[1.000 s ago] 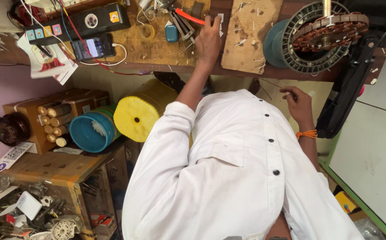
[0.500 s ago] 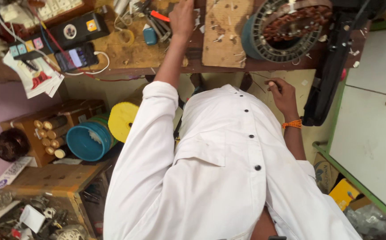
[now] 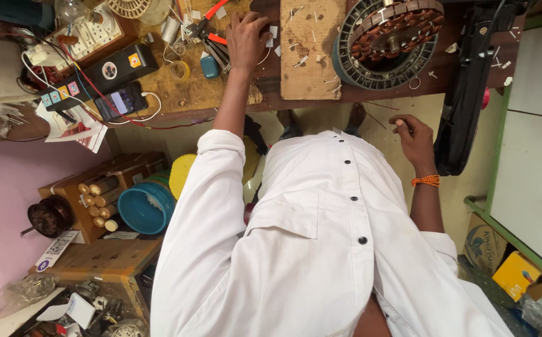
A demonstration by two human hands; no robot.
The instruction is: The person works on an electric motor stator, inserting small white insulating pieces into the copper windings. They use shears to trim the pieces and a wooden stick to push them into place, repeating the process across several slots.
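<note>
The left hand (image 3: pixel 246 39) lies knuckles-up on the wooden workbench (image 3: pixel 221 93) at the top centre of the head view, fingers curled down onto something small and dark — what it grips, if anything, cannot be told from here. The right hand (image 3: pixel 413 134) hangs below the bench edge at centre right, fingers pinched loosely together; a thin wire may be between them, but that is too fine to be sure. An orange thread band (image 3: pixel 425 181) circles that wrist.

Just left of the left hand lie pliers with orange handles (image 3: pixel 207 17) and a small blue bottle (image 3: pixel 209 65). Just right of it sits a pale wooden board (image 3: pixel 308 50), and beyond that a round motor winding with copper coils (image 3: pixel 388 39) — upper right of the frame. A phone (image 3: pixel 121 101) on a cable rests at the upper left, beside a black power strip (image 3: pixel 102 72). A blue tub (image 3: pixel 146 209) stands on the floor at left.
</note>
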